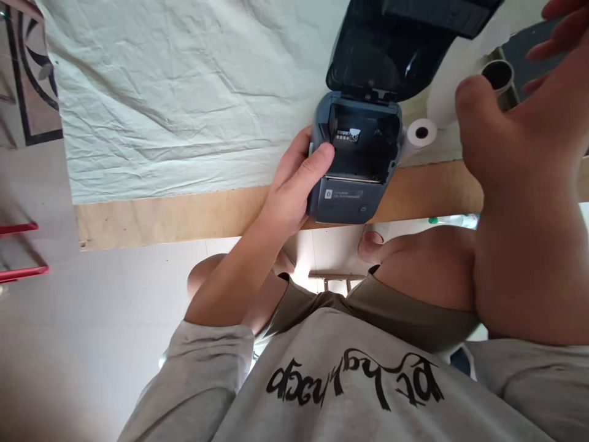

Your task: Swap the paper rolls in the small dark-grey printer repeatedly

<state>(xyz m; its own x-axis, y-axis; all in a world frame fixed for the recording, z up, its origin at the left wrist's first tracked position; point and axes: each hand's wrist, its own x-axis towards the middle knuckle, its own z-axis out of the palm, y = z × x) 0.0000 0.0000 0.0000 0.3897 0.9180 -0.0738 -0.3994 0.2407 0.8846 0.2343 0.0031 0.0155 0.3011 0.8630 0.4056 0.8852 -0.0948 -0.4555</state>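
Observation:
A small dark grey label printer (pixel 350 184) stands at the table's near edge with its lid (pixel 391 49) swung open and its paper bay showing bare. My left hand (pixel 294 184) grips the printer's left side, thumb hooked over the bay's rim. My right hand (pixel 519 141) is raised close to the camera at the right, fingers spread, in front of a large white paper roll (pixel 444 98) with a cardboard core (pixel 497 75). I cannot tell whether it touches that roll. A small white paper roll (pixel 421 132) lies just right of the printer.
A creased white cloth (pixel 184 92) covers the table, leaving a bare wooden strip (pixel 184 215) along the near edge. My knees and grey sweatshirt fill the bottom. A patterned floor (pixel 27 73) and a red frame (pixel 23 270) are at the left.

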